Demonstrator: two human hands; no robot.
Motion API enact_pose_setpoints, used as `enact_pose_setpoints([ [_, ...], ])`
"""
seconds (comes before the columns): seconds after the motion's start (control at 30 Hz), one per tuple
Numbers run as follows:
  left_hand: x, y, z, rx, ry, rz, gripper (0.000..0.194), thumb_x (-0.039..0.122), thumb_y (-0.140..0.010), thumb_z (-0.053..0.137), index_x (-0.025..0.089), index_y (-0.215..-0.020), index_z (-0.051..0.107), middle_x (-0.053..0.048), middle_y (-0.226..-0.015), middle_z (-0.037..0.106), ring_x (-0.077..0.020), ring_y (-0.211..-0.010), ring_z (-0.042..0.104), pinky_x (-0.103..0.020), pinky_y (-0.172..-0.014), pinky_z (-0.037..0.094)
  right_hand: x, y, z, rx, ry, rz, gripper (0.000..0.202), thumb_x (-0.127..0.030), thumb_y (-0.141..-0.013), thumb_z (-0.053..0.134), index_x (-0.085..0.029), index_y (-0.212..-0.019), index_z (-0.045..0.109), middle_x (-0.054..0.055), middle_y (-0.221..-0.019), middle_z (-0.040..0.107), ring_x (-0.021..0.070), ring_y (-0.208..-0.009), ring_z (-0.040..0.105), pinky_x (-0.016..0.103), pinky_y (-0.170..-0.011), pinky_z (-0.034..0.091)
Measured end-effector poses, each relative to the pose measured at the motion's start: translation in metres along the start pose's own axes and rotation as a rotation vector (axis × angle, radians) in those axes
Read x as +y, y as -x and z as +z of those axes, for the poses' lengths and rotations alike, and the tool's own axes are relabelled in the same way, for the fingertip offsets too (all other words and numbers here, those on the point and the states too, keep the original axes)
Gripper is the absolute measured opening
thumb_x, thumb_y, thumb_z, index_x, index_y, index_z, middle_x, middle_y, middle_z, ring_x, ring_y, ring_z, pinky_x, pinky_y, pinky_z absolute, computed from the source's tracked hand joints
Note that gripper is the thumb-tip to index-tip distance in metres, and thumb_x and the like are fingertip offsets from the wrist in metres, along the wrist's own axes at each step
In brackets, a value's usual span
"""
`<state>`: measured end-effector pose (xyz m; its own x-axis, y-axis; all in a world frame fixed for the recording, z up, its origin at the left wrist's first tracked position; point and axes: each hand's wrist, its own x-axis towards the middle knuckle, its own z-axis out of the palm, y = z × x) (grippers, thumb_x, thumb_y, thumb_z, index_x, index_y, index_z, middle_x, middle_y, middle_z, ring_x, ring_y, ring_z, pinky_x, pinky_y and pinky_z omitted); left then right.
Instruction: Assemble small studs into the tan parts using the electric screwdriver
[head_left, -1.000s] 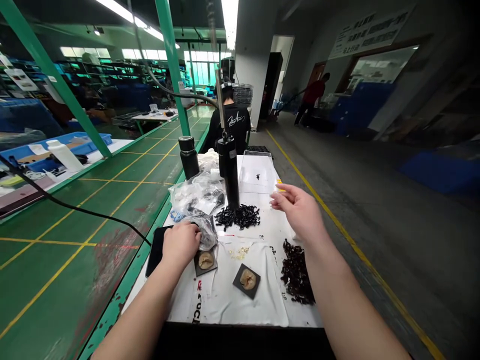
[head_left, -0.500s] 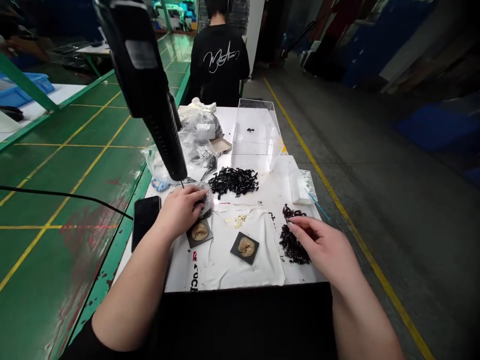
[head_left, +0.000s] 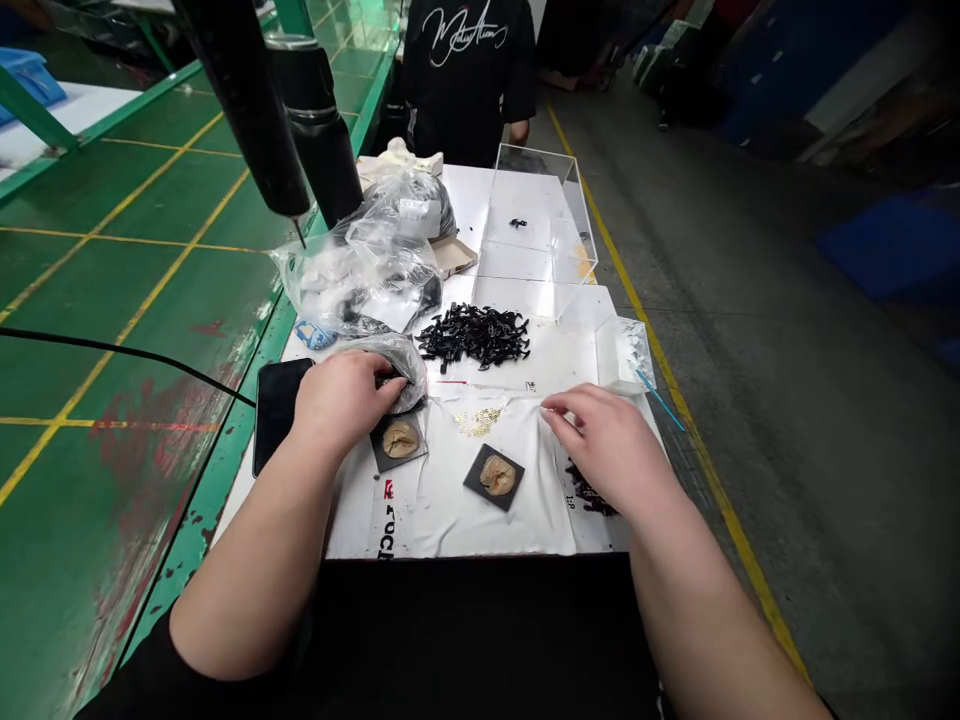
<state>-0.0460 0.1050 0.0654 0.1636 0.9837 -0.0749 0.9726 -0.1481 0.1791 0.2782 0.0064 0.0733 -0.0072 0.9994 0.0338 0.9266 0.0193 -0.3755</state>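
Observation:
My left hand reaches into a clear plastic bag of dark pieces, fingers curled at its mouth; what they grip is hidden. My right hand is closed in a pinch above the right edge of a white cloth. Anything between those fingertips is too small to name. Below this hand, partly covered, lies a pile of small dark parts. On the cloth are small gold-coloured pieces and a black square block with a tan round pad. A similar block sits by my left hand.
A heap of black parts lies mid-table, before a clear acrylic box. A power screwdriver hangs at upper left, its bit pointing down. A phone is at left, a white container at right. Someone in black sits ahead.
My right hand has moved up and left from the dark pile to the cloth's edge. My left hand stays at the bag. The view has shifted, and the screwdriver now appears higher and farther left.

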Motion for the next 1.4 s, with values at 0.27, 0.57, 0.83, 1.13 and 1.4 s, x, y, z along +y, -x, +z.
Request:
enact_pose_setpoints([
  [0.27, 0.000, -0.001, 0.001, 0.048, 0.042, 0.019, 0.028, 0.034, -0.099, 0.061, 0.025, -0.103, 0.087, -0.008, -0.106, 0.085, -0.0354, -0.101, 0.079, -0.046, -0.084, 0.059, -0.025, -0.064, 0.019, -0.186, 0.421, -0.182, 0.022, -0.026, -0.108, 0.065, -0.026, -0.106, 0.087, 0.009, -0.115, 0.080, 0.0292, -0.109, 0.066, 0.041, -0.087, 0.040],
  [0.57, -0.001, 0.000, 0.000, 0.159, 0.118, 0.010, 0.026, 0.031, -0.100, 0.059, 0.021, -0.097, 0.082, -0.011, -0.108, 0.083, -0.0340, -0.105, 0.077, -0.045, -0.089, 0.062, -0.028, -0.074, 0.021, -0.258, 0.539, -0.274, 0.022, -0.026, -0.108, 0.065, -0.026, -0.103, 0.087, 0.008, -0.111, 0.080, 0.0280, -0.107, 0.063, 0.042, -0.087, 0.034],
  [0.83, 0.000, 0.001, 0.002, 0.146, 0.139, -0.026, 0.025, 0.030, -0.100, 0.058, 0.022, -0.094, 0.082, -0.011, -0.106, 0.082, -0.0328, -0.104, 0.077, -0.045, -0.090, 0.062, -0.026, -0.078, 0.024, -0.261, 0.538, -0.283, 0.023, -0.027, -0.108, 0.065, -0.024, -0.100, 0.085, 0.008, -0.112, 0.080, 0.0292, -0.109, 0.064, 0.045, -0.090, 0.037],
  [1.13, -0.002, 0.000, 0.003, 0.123, 0.154, -0.019, 0.013, 0.025, -0.092, 0.066, 0.022, -0.094, 0.079, -0.010, -0.107, 0.081, -0.0327, -0.105, 0.076, -0.044, -0.093, 0.061, -0.015, -0.050, 0.006, -0.207, 0.347, -0.326, 0.023, -0.029, -0.110, 0.063, -0.026, -0.108, 0.086, 0.007, -0.114, 0.082, 0.0281, -0.109, 0.068, 0.042, -0.092, 0.042],
  [1.4, 0.007, 0.000, -0.004, 0.112, 0.129, -0.049, 0.032, 0.034, -0.104, 0.050, 0.024, -0.090, 0.077, -0.010, -0.100, 0.080, -0.0321, -0.108, 0.073, -0.044, -0.097, 0.059, -0.002, -0.025, 0.015, -0.167, 0.248, -0.298, 0.027, -0.031, -0.111, 0.060, -0.025, -0.115, 0.086, 0.009, -0.115, 0.081, 0.0283, -0.110, 0.070, 0.043, -0.095, 0.048],
])
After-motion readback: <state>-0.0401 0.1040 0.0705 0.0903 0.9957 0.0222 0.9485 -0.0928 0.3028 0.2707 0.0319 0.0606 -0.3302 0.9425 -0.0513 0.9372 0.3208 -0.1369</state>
